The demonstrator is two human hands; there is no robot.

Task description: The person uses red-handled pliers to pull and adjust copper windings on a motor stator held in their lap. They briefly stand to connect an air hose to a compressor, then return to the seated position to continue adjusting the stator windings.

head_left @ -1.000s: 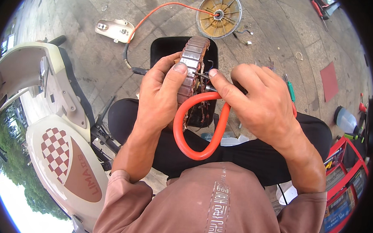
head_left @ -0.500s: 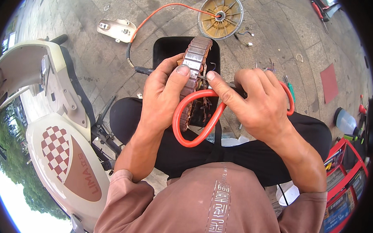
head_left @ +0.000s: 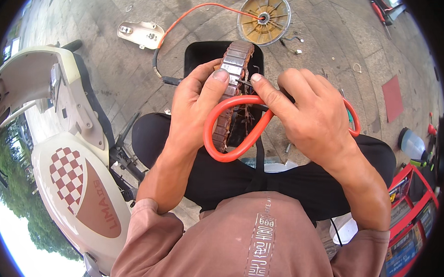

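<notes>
Stator [head_left: 235,67] gripped by left hand [head_left: 198,100], red-handled tool [head_left: 260,131] by right hand [head_left: 310,110]; slot work apparently in hand, careful aim needed next.

1. Stator [head_left: 233,67]: silvery-grey segments, coppery-brown edges.
2. Looped tool handle [head_left: 255,135]: glossy orange-red.
3. Scooter body panel [head_left: 76,181]: cream, with brown-and-white checks beside solid brown.
4. T-shirt [head_left: 217,237]: dusty pinkish-brown, pale silvery print.
5. Trousers [head_left: 215,187]: plain black.
6. Motor cover [head_left: 254,32]: golden-tan, grey-rimmed.
7. Flat sheet [head_left: 393,99]: dull red.
8. Tray [head_left: 200,53]: black.
</notes>
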